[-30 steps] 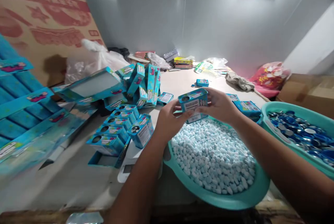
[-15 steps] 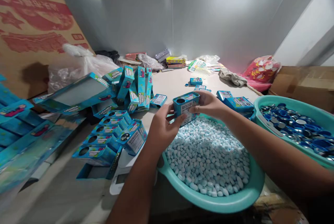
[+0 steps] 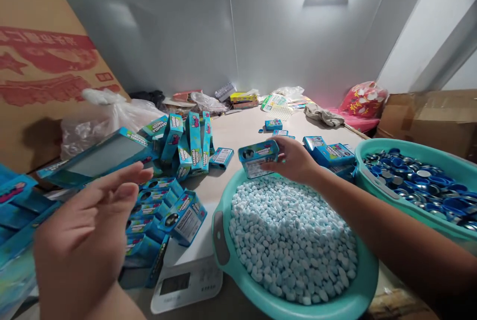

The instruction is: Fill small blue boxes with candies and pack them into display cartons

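Note:
My right hand (image 3: 294, 158) grips a small blue box (image 3: 257, 157) with a round hole in its top, holding it over the far rim of a teal basin (image 3: 328, 305) heaped with pale blue candies (image 3: 290, 235). Near the camera at the lower left my left hand (image 3: 89, 230) is raised, open, fingers stretched out and holding nothing. Just beyond it lies a row of the same blue boxes (image 3: 164, 210), with more standing in a cluster (image 3: 190, 143).
A white scale (image 3: 186, 282) lies in front of the basin. A second teal basin (image 3: 421, 181) of blue and silver caps is at the right. Large blue display cartons (image 3: 104, 153) and cardboard (image 3: 40, 76) fill the left. Bags and clutter line the back wall.
My left hand let go of the blue box and drew back to the lower left, opening. My right hand keeps the box. The camera tilted a little.

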`<state>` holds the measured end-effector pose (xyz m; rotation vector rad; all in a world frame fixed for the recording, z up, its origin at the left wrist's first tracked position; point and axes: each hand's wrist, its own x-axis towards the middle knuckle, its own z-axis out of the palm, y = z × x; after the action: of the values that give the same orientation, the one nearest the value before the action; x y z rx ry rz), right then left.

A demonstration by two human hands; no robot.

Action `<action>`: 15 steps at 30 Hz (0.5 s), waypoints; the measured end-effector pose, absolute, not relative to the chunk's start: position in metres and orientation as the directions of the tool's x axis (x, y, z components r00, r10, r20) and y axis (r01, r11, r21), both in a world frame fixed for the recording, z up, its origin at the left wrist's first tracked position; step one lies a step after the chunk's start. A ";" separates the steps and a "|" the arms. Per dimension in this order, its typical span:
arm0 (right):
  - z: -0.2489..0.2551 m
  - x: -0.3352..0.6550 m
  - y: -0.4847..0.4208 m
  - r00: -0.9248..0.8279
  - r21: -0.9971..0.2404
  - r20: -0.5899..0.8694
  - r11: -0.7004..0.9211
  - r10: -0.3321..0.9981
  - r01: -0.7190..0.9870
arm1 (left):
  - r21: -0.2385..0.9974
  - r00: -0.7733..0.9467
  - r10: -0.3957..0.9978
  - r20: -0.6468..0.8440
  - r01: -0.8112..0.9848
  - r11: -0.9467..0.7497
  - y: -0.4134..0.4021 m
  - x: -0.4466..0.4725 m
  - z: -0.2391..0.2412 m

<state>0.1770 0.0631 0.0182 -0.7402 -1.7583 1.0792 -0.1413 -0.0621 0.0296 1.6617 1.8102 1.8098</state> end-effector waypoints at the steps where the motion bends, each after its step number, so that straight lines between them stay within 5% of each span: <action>1: 0.016 0.178 0.066 -0.400 -0.904 0.384 0.427 0.832 0.019 | 0.783 -0.427 0.711 0.558 0.554 -0.282 -0.058 -0.145 0.031; 11: 0.015 0.179 0.067 -0.345 -0.941 0.321 0.339 0.882 -0.010 | 0.717 -0.221 0.953 0.209 0.697 0.005 -0.045 -0.147 0.020; 15: 0.014 0.178 0.067 -0.333 -0.948 0.294 0.318 0.896 0.019 | 0.638 -0.186 0.953 0.241 0.770 -0.011 -0.045 -0.143 0.022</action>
<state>0.1776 0.0671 0.0143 -0.8435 -1.6362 1.1599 -0.1433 -0.0448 0.0221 1.8086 2.0019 0.9884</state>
